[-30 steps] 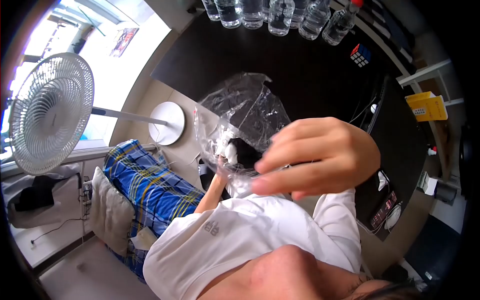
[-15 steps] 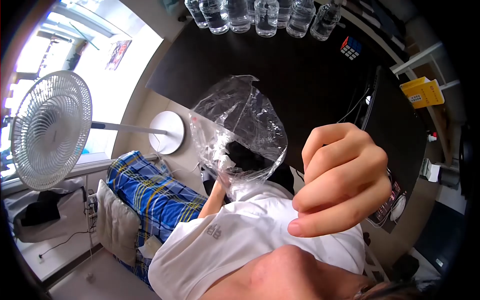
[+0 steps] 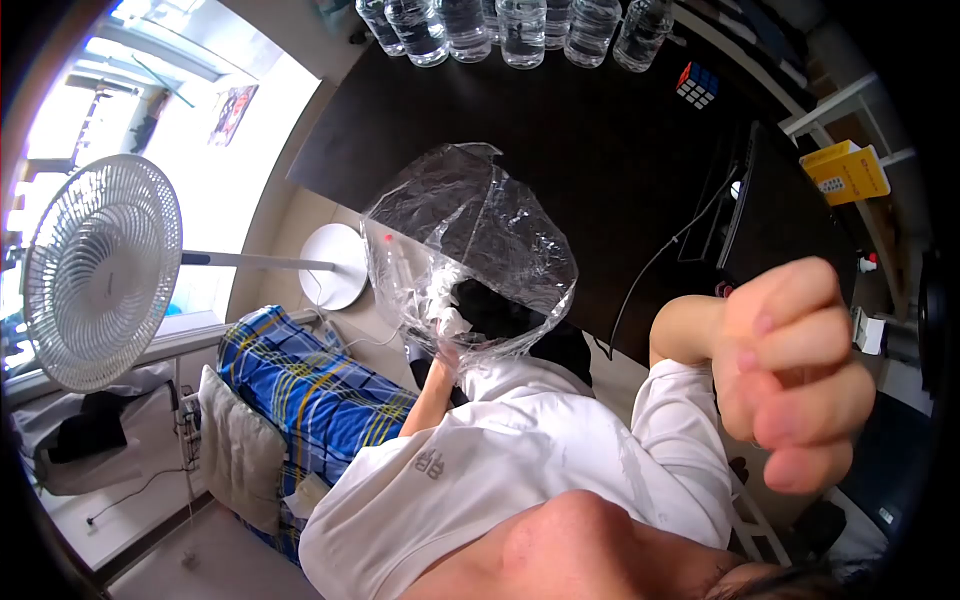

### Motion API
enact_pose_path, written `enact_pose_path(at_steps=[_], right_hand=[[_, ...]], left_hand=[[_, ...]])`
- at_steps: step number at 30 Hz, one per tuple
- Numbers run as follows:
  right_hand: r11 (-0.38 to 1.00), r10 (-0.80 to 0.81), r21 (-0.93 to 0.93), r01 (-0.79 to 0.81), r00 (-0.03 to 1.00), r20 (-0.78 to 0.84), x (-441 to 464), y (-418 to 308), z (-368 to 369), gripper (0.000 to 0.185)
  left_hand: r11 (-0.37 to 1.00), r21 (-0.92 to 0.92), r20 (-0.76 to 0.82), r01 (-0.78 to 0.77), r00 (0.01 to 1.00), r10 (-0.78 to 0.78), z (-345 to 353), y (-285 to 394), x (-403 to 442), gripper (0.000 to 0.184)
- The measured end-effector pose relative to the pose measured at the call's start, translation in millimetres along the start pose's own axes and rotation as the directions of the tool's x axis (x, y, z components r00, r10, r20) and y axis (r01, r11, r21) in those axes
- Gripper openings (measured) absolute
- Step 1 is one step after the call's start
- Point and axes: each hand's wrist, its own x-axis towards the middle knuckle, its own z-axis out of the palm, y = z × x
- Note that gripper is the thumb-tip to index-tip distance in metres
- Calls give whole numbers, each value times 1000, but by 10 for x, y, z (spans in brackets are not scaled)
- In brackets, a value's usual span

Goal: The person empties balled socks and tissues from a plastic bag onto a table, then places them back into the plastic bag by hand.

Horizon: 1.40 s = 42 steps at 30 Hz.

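Note:
A large, puffed-out clear plastic bag (image 3: 535,245) stands in front of my white shirt, partly over the dark table. My left hand (image 3: 449,350) is closed at the bag's lower end, and the film partly hides its fingers. Something white and crumpled (image 3: 440,295) shows through the film just above that hand; I cannot tell what it is. On the other side, my right hand (image 3: 795,375) is raised close to the camera, apart from the bag. Its fingers are curled into a fist, with nothing visible in them.
Several clear bottles (image 3: 523,35) stand along the far edge of the dark table (image 3: 600,150). A puzzle cube (image 3: 696,86), a black cable (image 3: 660,255) and a yellow box (image 3: 845,172) lie to the right. At left are a white fan (image 3: 105,270) and a blue plaid cloth (image 3: 310,370).
My right hand has moved right, away from the bag, and its forearm now shows. The bag has spread slightly to the left. My left hand stays at its lower end.

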Motion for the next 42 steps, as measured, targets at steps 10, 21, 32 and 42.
enact_pose_path(at_steps=[10,21,32,42], right_hand=[[809,275,585,-49,912,-303,-77,102,-162,42],[910,123,403,-97,992,-39,-1,29,-263,39],[919,107,374,-127,991,76,-2,55,-406,37],[951,83,294,-97,995,59,-48,-31,-503,39]], left_hand=[[1000,-17,-8,-6,1000,6,-114,-32,-74,55],[991,-70,40,-111,993,114,-140,-16,-15,54],[784,-39,254,-620,752,608,347,1782,-787,54],[726,93,274,-681,719,639,1196,2113,-1546,55]])
